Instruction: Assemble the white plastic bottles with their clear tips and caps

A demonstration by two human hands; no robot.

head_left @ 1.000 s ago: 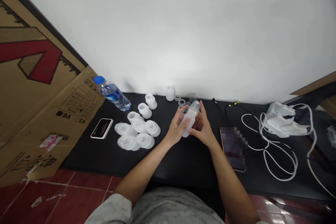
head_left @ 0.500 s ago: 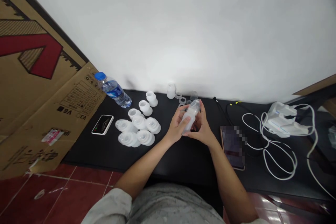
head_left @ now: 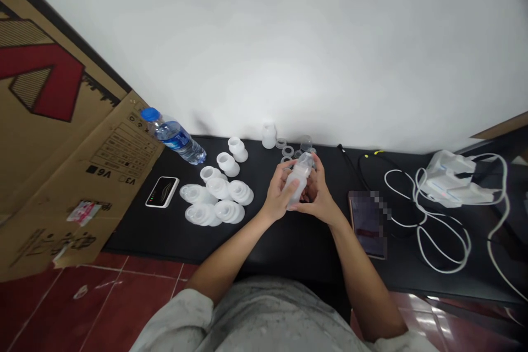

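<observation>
The left hand (head_left: 277,193) and right hand (head_left: 317,196) curl closed around a frosted plastic bottle (head_left: 297,182), tilted above the black tabletop (head_left: 297,247) near its far edge. White flared plastic funnels (head_left: 216,201) sit left, beside a blue-capped water bottle (head_left: 176,140) holding water.

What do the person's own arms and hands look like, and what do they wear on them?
The left hand and right hand are bare, without gloves, and the forearms are bare too. No watch or bracelet shows on either wrist. The left sleeve and right sleeve are pale and loose, on a mottled grey shirt.
</observation>
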